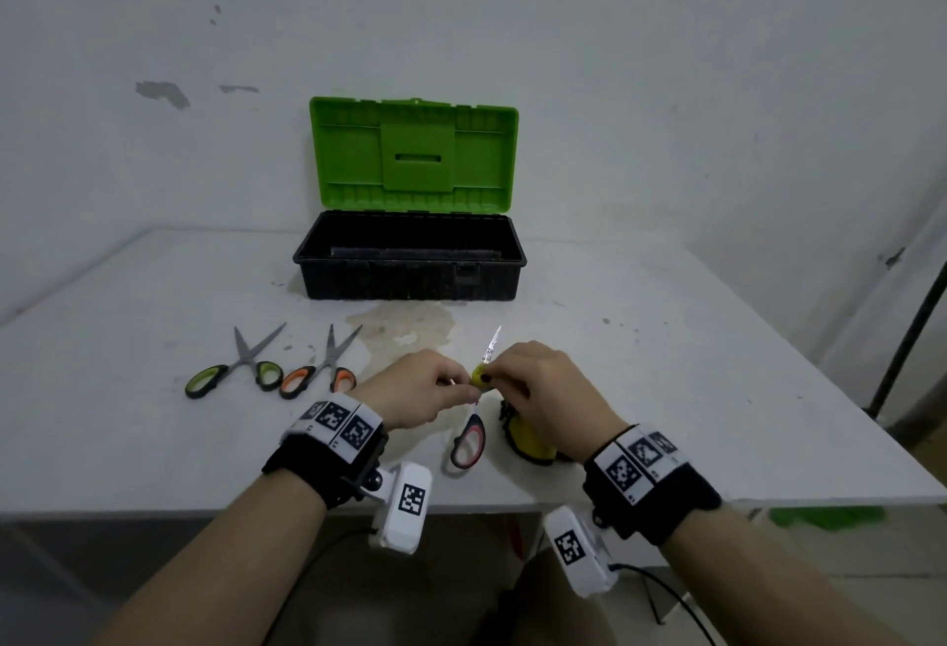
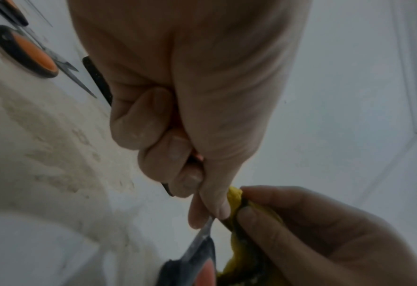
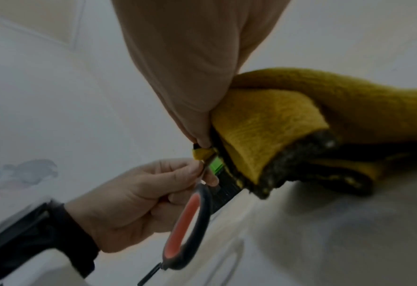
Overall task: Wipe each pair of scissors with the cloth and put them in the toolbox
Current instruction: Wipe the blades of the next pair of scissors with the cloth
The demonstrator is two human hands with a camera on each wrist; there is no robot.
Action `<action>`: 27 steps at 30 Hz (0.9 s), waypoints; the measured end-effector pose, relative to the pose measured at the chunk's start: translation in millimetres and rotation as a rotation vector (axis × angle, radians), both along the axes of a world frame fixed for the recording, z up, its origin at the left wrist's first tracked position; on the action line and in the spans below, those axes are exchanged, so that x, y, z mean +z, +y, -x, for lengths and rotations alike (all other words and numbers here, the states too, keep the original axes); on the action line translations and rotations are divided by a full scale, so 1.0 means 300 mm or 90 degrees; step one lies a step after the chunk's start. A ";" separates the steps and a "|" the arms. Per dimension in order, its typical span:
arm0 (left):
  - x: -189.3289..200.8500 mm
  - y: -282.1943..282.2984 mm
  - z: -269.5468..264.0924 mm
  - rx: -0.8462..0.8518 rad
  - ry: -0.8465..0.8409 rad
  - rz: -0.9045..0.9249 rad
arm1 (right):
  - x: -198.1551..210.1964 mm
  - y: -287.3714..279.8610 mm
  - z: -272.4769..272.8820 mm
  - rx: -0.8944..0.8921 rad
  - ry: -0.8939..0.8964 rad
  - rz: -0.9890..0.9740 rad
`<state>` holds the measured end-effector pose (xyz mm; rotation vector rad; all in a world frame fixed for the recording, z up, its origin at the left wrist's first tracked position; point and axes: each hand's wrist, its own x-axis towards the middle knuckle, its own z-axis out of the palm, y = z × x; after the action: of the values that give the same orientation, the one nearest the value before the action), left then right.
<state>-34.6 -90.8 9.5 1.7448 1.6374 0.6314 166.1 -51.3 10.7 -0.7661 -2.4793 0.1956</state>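
Pinching the red-handled scissors [image 1: 469,438] near the pivot w/ my left hand [image 1: 415,389]: fingers curled round the shank, thumb on top. One red-and-black handle loop hangs down below the hand, toward me. Blade tip pokes up and away, bright, past both hands, pointing toward the toolbox.

My right hand [image 1: 543,389] clamps a fold of the yellow cloth [image 1: 530,440] round the blade, thumb and fingertips squeezing it just beside my left fingertips. Rest of the cloth, yellow w/ a dark edge, trails down under my right palm and rests on the white table [image 1: 692,389]. Right wrist view shows the cloth bunched thick under the palm; the blade itself is hidden inside the fold.

To the left on the table lie 2 more pairs, both w/ blades spread apart, tips pointing away from me: orange-handled scissors [image 1: 320,368] nearer my left hand, green-handled scissors [image 1: 238,368] just beside them, further left.

Beyond the hands, at the back of the table against the wall, sits the toolbox [image 1: 410,261]: black tub, green lid [image 1: 412,153] stood open and upright. Can't tell what is inside the tub; it's dark. A brownish stain [image 1: 410,325] marks the table between toolbox and hands.

Both wrists wear black straps w/ square-patterned tags.
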 end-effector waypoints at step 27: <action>-0.004 -0.010 -0.001 -0.035 0.055 -0.035 | 0.042 0.059 -0.013 -0.181 0.133 0.043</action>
<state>-34.3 -93.9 8.3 1.8741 1.6386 0.5884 170.0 -33.6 23.3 -1.0596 -2.1493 0.2427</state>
